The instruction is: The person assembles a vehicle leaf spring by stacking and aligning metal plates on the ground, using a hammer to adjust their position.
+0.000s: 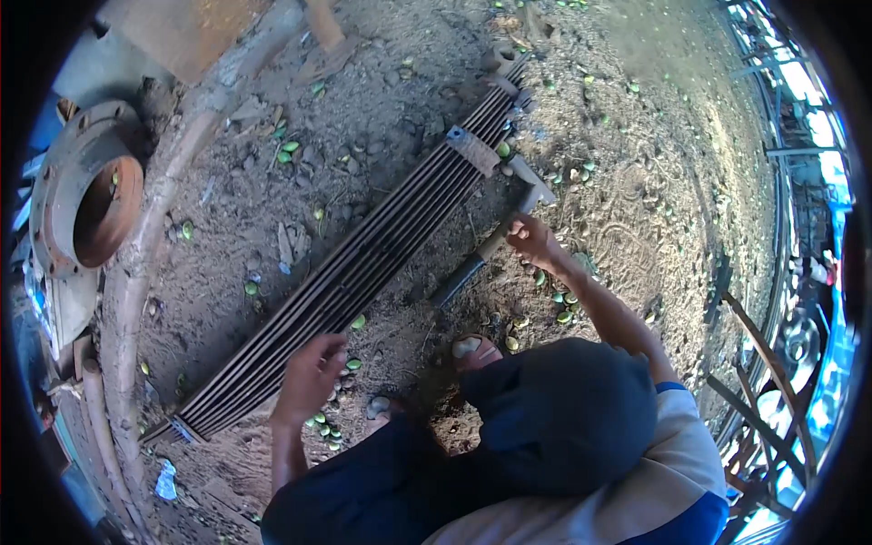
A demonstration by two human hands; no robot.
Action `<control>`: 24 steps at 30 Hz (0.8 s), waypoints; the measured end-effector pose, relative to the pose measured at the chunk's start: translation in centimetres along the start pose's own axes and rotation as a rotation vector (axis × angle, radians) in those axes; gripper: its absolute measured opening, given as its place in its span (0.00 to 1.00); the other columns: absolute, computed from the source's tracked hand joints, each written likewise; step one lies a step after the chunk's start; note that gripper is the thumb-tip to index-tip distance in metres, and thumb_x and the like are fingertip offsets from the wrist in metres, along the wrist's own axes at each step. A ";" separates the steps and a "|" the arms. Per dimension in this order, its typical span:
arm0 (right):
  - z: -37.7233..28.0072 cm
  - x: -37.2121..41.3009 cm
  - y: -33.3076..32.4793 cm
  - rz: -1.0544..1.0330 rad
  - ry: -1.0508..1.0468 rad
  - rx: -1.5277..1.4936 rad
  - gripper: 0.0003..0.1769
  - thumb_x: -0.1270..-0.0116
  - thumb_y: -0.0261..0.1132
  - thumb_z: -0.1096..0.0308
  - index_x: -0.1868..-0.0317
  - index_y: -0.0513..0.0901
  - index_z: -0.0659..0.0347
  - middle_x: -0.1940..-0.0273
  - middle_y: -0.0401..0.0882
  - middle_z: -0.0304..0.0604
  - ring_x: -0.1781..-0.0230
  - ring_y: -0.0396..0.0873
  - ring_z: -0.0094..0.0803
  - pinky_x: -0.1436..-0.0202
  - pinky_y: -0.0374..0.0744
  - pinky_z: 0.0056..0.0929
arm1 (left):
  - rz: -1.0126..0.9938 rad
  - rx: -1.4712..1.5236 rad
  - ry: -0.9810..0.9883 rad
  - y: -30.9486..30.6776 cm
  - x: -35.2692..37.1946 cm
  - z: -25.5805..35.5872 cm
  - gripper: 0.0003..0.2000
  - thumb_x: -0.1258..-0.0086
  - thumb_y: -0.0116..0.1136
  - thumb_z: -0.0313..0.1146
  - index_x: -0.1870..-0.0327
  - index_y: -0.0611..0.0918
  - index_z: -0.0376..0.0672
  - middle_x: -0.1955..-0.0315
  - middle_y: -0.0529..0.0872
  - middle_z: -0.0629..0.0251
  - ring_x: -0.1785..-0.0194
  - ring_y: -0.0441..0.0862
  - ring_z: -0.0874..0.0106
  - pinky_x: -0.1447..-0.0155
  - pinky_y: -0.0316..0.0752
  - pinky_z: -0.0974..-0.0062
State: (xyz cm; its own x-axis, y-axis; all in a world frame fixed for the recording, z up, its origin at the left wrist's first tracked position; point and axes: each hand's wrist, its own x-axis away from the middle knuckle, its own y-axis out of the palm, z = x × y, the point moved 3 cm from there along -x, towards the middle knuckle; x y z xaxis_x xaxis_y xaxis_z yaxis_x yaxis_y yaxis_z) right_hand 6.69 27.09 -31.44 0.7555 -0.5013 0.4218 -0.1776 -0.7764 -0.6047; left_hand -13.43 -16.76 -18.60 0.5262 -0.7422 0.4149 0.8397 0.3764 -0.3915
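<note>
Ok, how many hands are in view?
2: the left hand beside the bundle of metal strips, the right hand close to the hammer.

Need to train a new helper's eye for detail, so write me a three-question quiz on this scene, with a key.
1. True or false: the bundle of long metal strips stands upright.

2. Which of these is nearest the person's right hand?
A) the flanged metal ring
B) the hammer-like tool
C) the long wooden pole

3. Fill in: the person's ____ hand is nearer the bundle's lower-left end in the picture.

Key:
1. False; it lies flat along the ground.
2. B; its handle is right beside the hand, though whether they touch is unclear.
3. Left; the left hand is by the bundle's lower half.
</note>
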 end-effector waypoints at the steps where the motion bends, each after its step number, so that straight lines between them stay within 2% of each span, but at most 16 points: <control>1: -0.1 -0.3 0.2 0.057 0.025 -0.010 0.15 0.35 0.67 0.62 0.55 0.81 0.64 0.63 0.84 0.49 0.60 0.85 0.37 0.60 0.81 0.35 | -0.068 -0.014 0.003 1.5 1.0 -1.3 0.13 0.28 0.63 0.28 0.45 0.82 0.39 0.58 0.89 0.54 0.58 0.89 0.64 0.54 0.82 0.69; 2: -0.5 -0.6 0.5 0.045 0.011 -0.015 0.15 0.35 0.67 0.62 0.55 0.81 0.64 0.63 0.84 0.49 0.60 0.85 0.37 0.60 0.81 0.35 | -0.147 0.015 -0.083 2.7 2.0 -2.5 0.13 0.28 0.63 0.29 0.45 0.82 0.39 0.57 0.89 0.54 0.55 0.89 0.62 0.52 0.83 0.68; 4: 0.5 -1.0 0.9 0.057 0.185 -0.088 0.16 0.37 0.67 0.60 0.57 0.82 0.64 0.66 0.83 0.47 0.67 0.84 0.36 0.64 0.81 0.35 | -0.167 0.042 -0.081 4.4 3.1 -3.3 0.12 0.27 0.62 0.29 0.45 0.82 0.39 0.56 0.89 0.54 0.54 0.89 0.62 0.51 0.83 0.68; 5: 1.0 -1.5 1.1 0.098 0.088 0.019 0.17 0.36 0.66 0.59 0.55 0.81 0.64 0.67 0.83 0.48 0.74 0.82 0.35 0.68 0.80 0.36 | -0.167 0.032 -0.083 4.9 3.2 -3.5 0.12 0.27 0.62 0.29 0.45 0.82 0.39 0.56 0.89 0.54 0.54 0.89 0.62 0.51 0.83 0.68; 8: -2.5 -0.6 0.7 0.113 0.198 -0.107 0.17 0.36 0.65 0.59 0.55 0.80 0.65 0.67 0.83 0.52 0.74 0.83 0.37 0.68 0.81 0.38 | -0.137 0.092 -0.098 6.3 2.9 -3.5 0.12 0.27 0.61 0.29 0.46 0.83 0.39 0.56 0.89 0.55 0.53 0.89 0.62 0.50 0.82 0.68; 9: -2.5 -0.6 0.8 0.128 0.215 -0.100 0.21 0.35 0.68 0.57 0.51 0.78 0.66 0.66 0.84 0.54 0.68 0.85 0.43 0.61 0.82 0.42 | -0.114 0.090 -0.091 6.7 2.3 -3.3 0.12 0.27 0.61 0.30 0.46 0.83 0.39 0.56 0.89 0.55 0.53 0.89 0.62 0.50 0.82 0.68; 10: -2.6 -0.5 1.3 0.129 0.221 -0.100 0.21 0.35 0.68 0.57 0.51 0.78 0.66 0.66 0.84 0.54 0.68 0.85 0.43 0.61 0.82 0.42 | -0.090 0.090 -0.084 7.2 1.9 -3.1 0.12 0.27 0.61 0.30 0.46 0.83 0.39 0.56 0.89 0.55 0.54 0.89 0.62 0.49 0.82 0.68; 12: -3.4 -0.2 1.6 0.372 0.011 0.127 0.26 0.36 0.71 0.55 0.48 0.76 0.65 0.63 0.85 0.55 0.63 0.85 0.48 0.55 0.82 0.45 | -0.104 0.118 -0.083 8.1 1.5 -2.9 0.12 0.27 0.61 0.31 0.46 0.83 0.39 0.55 0.89 0.55 0.54 0.89 0.62 0.50 0.82 0.68; 13: -3.5 -0.2 2.0 0.362 -0.012 0.120 0.31 0.38 0.73 0.52 0.43 0.74 0.62 0.61 0.87 0.56 0.62 0.86 0.49 0.53 0.82 0.45 | -0.108 0.144 -0.078 8.4 1.5 -2.8 0.12 0.26 0.61 0.32 0.46 0.83 0.39 0.54 0.89 0.55 0.54 0.89 0.62 0.50 0.82 0.68; 17: -3.2 -0.3 3.0 0.368 0.091 0.028 0.29 0.40 0.73 0.53 0.44 0.76 0.61 0.60 0.88 0.54 0.59 0.87 0.47 0.52 0.82 0.44 | -0.137 0.129 -0.085 8.9 1.4 -2.5 0.12 0.26 0.61 0.32 0.46 0.83 0.40 0.54 0.89 0.55 0.55 0.89 0.62 0.50 0.82 0.68; 22: -2.8 -0.4 3.1 0.403 0.160 -0.003 0.23 0.45 0.71 0.58 0.51 0.81 0.60 0.61 0.88 0.53 0.60 0.87 0.45 0.53 0.82 0.42 | -0.108 0.096 -0.088 8.7 1.6 -2.1 0.12 0.27 0.61 0.31 0.46 0.83 0.41 0.54 0.89 0.56 0.55 0.89 0.63 0.50 0.82 0.68; 24: -2.2 0.0 2.6 0.372 0.160 -0.026 0.22 0.45 0.70 0.58 0.52 0.81 0.59 0.65 0.86 0.50 0.63 0.86 0.44 0.54 0.82 0.40 | -0.096 0.084 -0.101 8.7 1.6 -2.5 0.12 0.27 0.61 0.31 0.46 0.83 0.41 0.54 0.89 0.56 0.54 0.89 0.62 0.49 0.82 0.67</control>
State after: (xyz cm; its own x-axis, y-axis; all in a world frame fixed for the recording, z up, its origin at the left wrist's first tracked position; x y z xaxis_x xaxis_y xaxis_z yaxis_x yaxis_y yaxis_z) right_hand 4.84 24.24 -31.58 0.5294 -0.8016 0.2779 -0.4382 -0.5389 -0.7195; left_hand -5.60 -16.04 -23.44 0.4500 -0.7193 0.5292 0.8929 0.3543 -0.2777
